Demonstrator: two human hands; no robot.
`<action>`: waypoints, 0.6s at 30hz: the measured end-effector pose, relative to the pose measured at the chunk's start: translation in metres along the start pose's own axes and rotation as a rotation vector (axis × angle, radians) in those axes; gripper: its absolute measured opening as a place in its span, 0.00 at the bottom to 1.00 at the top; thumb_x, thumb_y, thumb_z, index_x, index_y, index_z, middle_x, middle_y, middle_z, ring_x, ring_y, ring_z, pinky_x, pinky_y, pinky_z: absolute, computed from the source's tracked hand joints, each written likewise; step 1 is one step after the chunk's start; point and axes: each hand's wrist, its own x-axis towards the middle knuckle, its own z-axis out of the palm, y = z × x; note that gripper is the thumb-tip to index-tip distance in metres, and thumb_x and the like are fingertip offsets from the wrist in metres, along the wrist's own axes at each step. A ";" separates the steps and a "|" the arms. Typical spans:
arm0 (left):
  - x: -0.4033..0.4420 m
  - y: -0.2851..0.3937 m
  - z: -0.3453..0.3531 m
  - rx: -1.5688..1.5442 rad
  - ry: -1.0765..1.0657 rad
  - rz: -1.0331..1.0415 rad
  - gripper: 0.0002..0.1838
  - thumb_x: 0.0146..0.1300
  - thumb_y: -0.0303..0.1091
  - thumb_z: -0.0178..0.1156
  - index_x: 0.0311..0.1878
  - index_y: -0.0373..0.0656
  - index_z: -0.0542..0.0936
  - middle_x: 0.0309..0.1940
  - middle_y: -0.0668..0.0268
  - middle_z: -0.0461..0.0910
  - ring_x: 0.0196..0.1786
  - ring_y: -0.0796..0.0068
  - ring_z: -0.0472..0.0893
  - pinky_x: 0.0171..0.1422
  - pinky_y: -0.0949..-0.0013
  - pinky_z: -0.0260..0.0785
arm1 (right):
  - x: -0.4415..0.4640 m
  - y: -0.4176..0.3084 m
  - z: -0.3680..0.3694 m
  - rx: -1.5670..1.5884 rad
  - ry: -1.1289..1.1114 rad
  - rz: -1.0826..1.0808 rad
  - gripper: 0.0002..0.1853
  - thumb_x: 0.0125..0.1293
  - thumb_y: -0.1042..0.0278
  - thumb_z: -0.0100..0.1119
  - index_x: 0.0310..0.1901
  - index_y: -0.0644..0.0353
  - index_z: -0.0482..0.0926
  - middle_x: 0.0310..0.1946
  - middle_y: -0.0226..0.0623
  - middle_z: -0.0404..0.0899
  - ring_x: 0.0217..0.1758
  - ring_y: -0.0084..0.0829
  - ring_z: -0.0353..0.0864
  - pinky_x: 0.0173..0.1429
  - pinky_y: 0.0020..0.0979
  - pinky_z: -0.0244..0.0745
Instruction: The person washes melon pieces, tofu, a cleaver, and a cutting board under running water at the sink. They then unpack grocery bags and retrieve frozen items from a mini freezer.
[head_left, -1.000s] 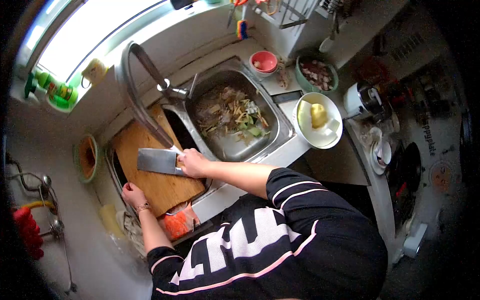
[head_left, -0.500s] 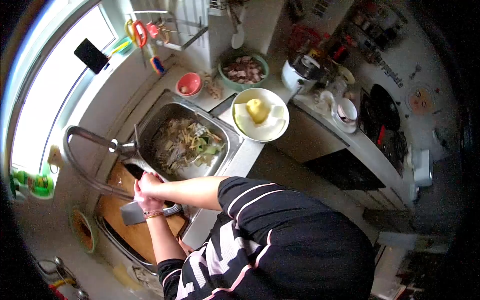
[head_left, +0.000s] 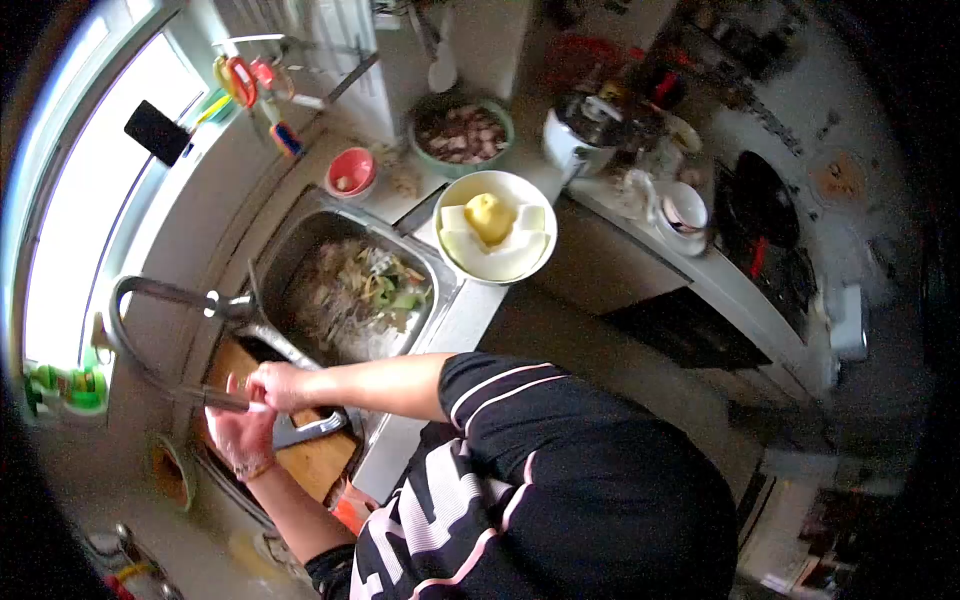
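Observation:
My left hand, with a bracelet at the wrist, is open by the end of the curved faucet, its fingers stretched out. Beside it, my right hand has its fingers curled in near the left thumb; what they hold, if anything, is hidden. Below both hands is a wooden cutting board over one sink basin, partly covered by a flat grey metal piece. Vegetable peelings and scraps lie in the other sink basin.
On the counter are a white bowl with pale melon-like pieces and a yellow fruit, a red bowl, and a green basin of meat chunks. A phone stands at the window. Green bottles sit on the sill.
My hands were clasped together and have come apart; the left moved down and left to the faucet end. The camera view has shifted slightly.

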 end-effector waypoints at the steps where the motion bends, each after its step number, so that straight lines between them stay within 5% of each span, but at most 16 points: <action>1: 0.001 0.001 0.004 0.052 -0.084 0.026 0.27 0.57 0.51 0.53 0.51 0.38 0.68 0.44 0.49 0.72 0.49 0.53 0.71 0.53 0.45 0.65 | 0.004 -0.003 -0.003 0.008 0.026 -0.010 0.07 0.47 0.74 0.57 0.31 0.61 0.80 0.29 0.44 0.80 0.34 0.38 0.79 0.38 0.36 0.73; 2: -0.001 -0.002 0.006 -0.019 -0.194 0.014 0.26 0.57 0.49 0.54 0.50 0.37 0.68 0.44 0.49 0.71 0.49 0.54 0.72 0.53 0.48 0.65 | 0.005 -0.003 -0.007 0.071 0.026 0.038 0.10 0.47 0.72 0.59 0.33 0.60 0.80 0.30 0.44 0.80 0.34 0.36 0.79 0.39 0.35 0.73; 5: 0.024 -0.012 0.011 0.047 -0.024 0.124 0.21 0.64 0.46 0.47 0.50 0.37 0.67 0.43 0.54 0.73 0.47 0.59 0.73 0.54 0.54 0.67 | -0.009 -0.030 -0.038 0.211 0.051 0.135 0.09 0.54 0.68 0.58 0.35 0.62 0.79 0.30 0.41 0.80 0.36 0.29 0.80 0.39 0.31 0.75; 8: 0.027 -0.039 0.050 0.128 -0.021 0.040 0.24 0.66 0.55 0.41 0.49 0.44 0.70 0.35 0.62 0.77 0.28 0.67 0.76 0.27 0.66 0.71 | 0.006 0.008 -0.033 0.370 0.385 0.262 0.09 0.56 0.67 0.54 0.23 0.61 0.75 0.20 0.38 0.76 0.24 0.28 0.74 0.30 0.34 0.70; 12: 0.061 -0.059 0.075 0.151 -0.065 -0.035 0.24 0.65 0.56 0.44 0.44 0.43 0.73 0.35 0.62 0.78 0.33 0.65 0.78 0.36 0.61 0.73 | 0.020 0.034 -0.069 0.801 0.409 0.431 0.16 0.63 0.59 0.57 0.22 0.60 0.73 0.17 0.36 0.74 0.12 0.26 0.71 0.15 0.30 0.66; 14: 0.107 -0.072 0.044 0.016 -0.184 -0.118 0.21 0.64 0.53 0.49 0.40 0.43 0.75 0.33 0.61 0.79 0.38 0.65 0.79 0.47 0.58 0.71 | 0.033 0.065 -0.082 0.150 0.394 0.368 0.12 0.54 0.58 0.62 0.27 0.59 0.75 0.24 0.44 0.79 0.26 0.37 0.80 0.30 0.39 0.74; 15: 0.055 -0.078 0.106 0.039 -0.161 -0.040 0.18 0.64 0.50 0.50 0.37 0.44 0.76 0.33 0.60 0.79 0.39 0.65 0.78 0.49 0.60 0.71 | 0.009 0.010 -0.103 -0.385 0.264 0.221 0.13 0.52 0.58 0.60 0.34 0.58 0.76 0.29 0.46 0.80 0.35 0.44 0.80 0.40 0.43 0.74; 17: 0.077 -0.093 0.087 -0.230 -0.389 -0.099 0.13 0.65 0.44 0.49 0.37 0.44 0.75 0.36 0.61 0.79 0.41 0.66 0.77 0.52 0.61 0.69 | 0.007 -0.005 -0.113 -0.541 0.162 0.293 0.15 0.55 0.59 0.55 0.43 0.56 0.74 0.35 0.46 0.80 0.39 0.45 0.80 0.44 0.46 0.74; 18: 0.124 -0.106 0.047 -0.360 -0.402 -0.178 0.15 0.65 0.44 0.48 0.40 0.41 0.74 0.41 0.57 0.77 0.45 0.59 0.76 0.55 0.56 0.68 | 0.002 -0.011 -0.115 -0.522 0.189 0.322 0.12 0.61 0.63 0.45 0.41 0.58 0.75 0.34 0.50 0.79 0.42 0.49 0.78 0.46 0.47 0.71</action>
